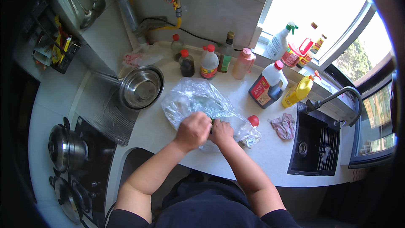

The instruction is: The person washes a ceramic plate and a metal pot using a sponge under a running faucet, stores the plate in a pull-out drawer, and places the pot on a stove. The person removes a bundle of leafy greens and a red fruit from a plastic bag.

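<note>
My left hand is curled into a fist over the near edge of a transparent plastic bag. Close beside it, my right hand has its fingers bent and pressed together. A small dark green thing shows between the two hands, mostly covered by the fingers, so its kind is hidden. The bag lies crumpled and puffed out on the white countertop, its right end trailing past my right hand. A round red thing that looks like a tomato rests against that end.
Several sauce bottles line the back wall. A large jug and a yellow bottle stand right of them. Metal bowls sit at left, above the stove. At right are a crumpled cloth and black sink.
</note>
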Demonstrator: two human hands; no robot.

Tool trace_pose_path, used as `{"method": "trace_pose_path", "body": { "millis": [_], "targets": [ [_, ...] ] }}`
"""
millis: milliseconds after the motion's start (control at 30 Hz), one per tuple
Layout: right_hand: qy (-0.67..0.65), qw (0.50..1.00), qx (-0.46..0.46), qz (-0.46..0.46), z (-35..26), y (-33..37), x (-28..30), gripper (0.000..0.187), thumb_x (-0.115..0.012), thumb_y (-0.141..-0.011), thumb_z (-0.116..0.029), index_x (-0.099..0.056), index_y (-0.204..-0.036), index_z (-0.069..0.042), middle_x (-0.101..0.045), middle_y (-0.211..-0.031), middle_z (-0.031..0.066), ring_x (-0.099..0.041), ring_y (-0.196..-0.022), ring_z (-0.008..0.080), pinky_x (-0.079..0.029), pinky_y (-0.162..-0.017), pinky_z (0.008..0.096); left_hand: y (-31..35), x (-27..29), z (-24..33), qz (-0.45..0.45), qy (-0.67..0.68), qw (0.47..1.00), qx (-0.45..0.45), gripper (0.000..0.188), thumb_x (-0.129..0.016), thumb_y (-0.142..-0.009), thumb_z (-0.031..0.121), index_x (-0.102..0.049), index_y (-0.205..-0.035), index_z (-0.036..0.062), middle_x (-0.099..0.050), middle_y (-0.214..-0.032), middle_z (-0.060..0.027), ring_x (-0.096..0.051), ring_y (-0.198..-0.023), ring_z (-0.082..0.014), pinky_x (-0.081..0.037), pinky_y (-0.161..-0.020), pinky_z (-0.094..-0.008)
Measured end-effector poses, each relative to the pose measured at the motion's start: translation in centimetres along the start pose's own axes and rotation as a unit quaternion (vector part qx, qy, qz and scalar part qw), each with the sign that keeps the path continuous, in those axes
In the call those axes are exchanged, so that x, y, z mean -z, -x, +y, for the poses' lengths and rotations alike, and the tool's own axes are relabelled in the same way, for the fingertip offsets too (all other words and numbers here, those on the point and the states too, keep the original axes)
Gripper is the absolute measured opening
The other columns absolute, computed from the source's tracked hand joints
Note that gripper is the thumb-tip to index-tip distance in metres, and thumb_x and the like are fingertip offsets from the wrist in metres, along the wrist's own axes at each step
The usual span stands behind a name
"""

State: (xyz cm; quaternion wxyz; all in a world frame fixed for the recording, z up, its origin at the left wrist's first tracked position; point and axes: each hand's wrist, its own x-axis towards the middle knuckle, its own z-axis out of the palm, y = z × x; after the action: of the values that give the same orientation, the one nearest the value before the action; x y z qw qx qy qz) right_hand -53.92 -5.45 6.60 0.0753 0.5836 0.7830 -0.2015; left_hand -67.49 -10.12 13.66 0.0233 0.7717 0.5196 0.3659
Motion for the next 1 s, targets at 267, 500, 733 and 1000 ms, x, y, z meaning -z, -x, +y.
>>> {"method": "trace_pose_path", "body": {
  "millis": [267, 500, 733, 1000],
  "targets": [
    [-0.182, 0.981, -0.026, -0.065, 3.2, -2.0, 1.4, 0.073, -0.075, -0.055, -0.034, -0.056, -0.113, 0.004, -0.061, -0.107, 0.0219, -0.059, -0.101, 0.0341, -0.048, -0.087, 0.0389, 6.0, -2.9, 0.5, -0.346, -0.163, 0.924, -0.011, 0.024, -0.069, -0.072, 0.028, -0.063, -0.085, 0.0085, -0.062, -0.084, -0.0084, -0.056, -0.090, -0.0279, -0.034, -0.095, -0.0533],
    [-0.536, 0.830, -0.075, -0.135, 6.1, -3.7, 2.1, 0.045, -0.075, -0.066, -0.032, -0.064, -0.098, -0.002, -0.065, -0.090, 0.0095, -0.061, -0.076, 0.0204, -0.048, -0.065, 0.0317, 4.7, -0.6, 2.3, -0.486, -0.190, 0.851, -0.070, 0.018, -0.061, -0.071, 0.019, -0.072, -0.079, 0.0070, -0.065, -0.088, -0.0111, -0.058, -0.094, -0.0291, -0.026, -0.103, -0.0559],
    [-0.707, 0.676, -0.144, -0.150, 5.9, -3.4, 3.2, 0.036, -0.059, -0.085, -0.038, -0.060, -0.109, -0.011, -0.064, -0.097, 0.0021, -0.063, -0.082, 0.0151, -0.051, -0.070, 0.0275, 2.5, 0.5, 2.6, -0.319, -0.045, 0.947, -0.019, 0.024, -0.070, -0.063, 0.030, -0.068, -0.069, 0.0072, -0.054, -0.119, -0.0130, -0.045, -0.115, -0.0308, -0.027, -0.101, -0.0542],
    [-0.662, 0.710, -0.188, -0.149, 5.7, -2.1, 4.1, 0.038, -0.057, -0.086, -0.040, -0.059, -0.110, -0.010, -0.064, -0.099, 0.0024, -0.062, -0.083, 0.0160, -0.050, -0.072, 0.0280, 1.9, 0.2, 2.3, -0.221, -0.130, 0.963, -0.082, 0.030, -0.072, -0.065, 0.035, -0.067, -0.069, 0.0057, -0.048, -0.127, -0.0125, -0.036, -0.124, -0.0326, -0.026, -0.102, -0.0590]
  ]
}}
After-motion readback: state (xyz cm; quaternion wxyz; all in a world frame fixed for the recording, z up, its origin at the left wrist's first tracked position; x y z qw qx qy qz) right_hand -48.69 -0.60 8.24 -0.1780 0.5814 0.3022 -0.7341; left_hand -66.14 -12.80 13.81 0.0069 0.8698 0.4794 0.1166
